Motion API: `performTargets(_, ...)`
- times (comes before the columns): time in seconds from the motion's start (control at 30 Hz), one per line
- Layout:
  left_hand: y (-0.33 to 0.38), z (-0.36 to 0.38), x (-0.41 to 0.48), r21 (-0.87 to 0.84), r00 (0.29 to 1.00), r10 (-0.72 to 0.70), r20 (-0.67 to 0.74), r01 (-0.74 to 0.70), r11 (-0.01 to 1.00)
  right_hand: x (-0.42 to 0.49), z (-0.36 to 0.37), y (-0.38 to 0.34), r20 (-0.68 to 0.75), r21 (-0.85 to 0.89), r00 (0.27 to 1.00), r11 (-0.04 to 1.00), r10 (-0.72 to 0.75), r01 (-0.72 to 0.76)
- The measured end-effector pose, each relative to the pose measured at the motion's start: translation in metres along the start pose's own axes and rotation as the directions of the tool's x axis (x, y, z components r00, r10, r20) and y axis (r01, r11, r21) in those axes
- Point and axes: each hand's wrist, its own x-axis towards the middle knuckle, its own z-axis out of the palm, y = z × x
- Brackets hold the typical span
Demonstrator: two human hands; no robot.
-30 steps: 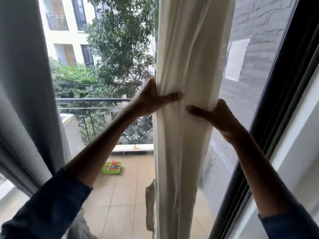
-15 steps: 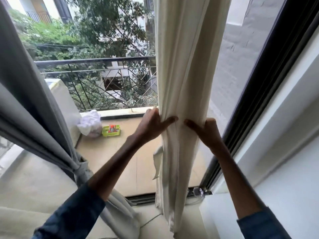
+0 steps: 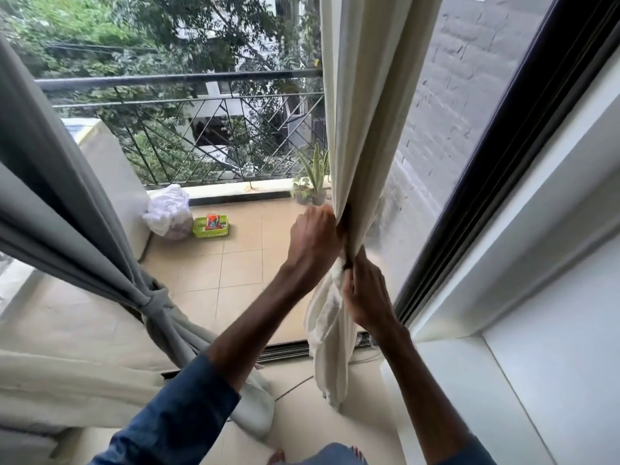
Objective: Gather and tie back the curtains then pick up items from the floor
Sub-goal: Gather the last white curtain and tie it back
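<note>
Grip: the left hand (image 3: 313, 245) and right hand (image 3: 364, 290) clench the cream curtain (image 3: 362, 95), bunched narrower and lower than earlier.

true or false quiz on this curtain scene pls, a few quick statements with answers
1. The left hand and right hand both grip the cream curtain. True.
2. The grey curtain hangs loose and untied. False: it is already knotted low down.
3. The green basket sits on the balcony floor beside the white bag. True.
4. The potted plant stands indoors by the person's feet. False: it is out on the balcony, at the foot of the railing.
</note>
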Motion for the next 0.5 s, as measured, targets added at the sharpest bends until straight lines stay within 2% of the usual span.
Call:
performTargets(0.13,-0.008,0.015,-0.003,0.044,0.998,-0.011,0.068,0.008,0.999,0.002,-0.001,0.003,-0.028,0.091,0.999,0.996,-0.023,0.025)
performTargets(0.27,-0.024,0.033,-0.011,-0.104,0.991,-0.018,0.135,0.032,0.994,0.0,-0.004,0.011,-0.101,0.152,0.99,0.985,0.093,-0.077)
performTargets(0.33,-0.026,0.036,-0.014,-0.175,0.992,-0.017,0.122,0.039,0.984,-0.004,-0.003,0.012,-0.12,0.178,0.98,0.975,0.16,-0.137)
performTargets(0.5,-0.028,0.038,-0.01,-0.268,0.992,0.011,0.123,0.022,0.963,-0.005,0.001,0.001,-0.137,0.179,0.972,0.969,0.193,-0.167)
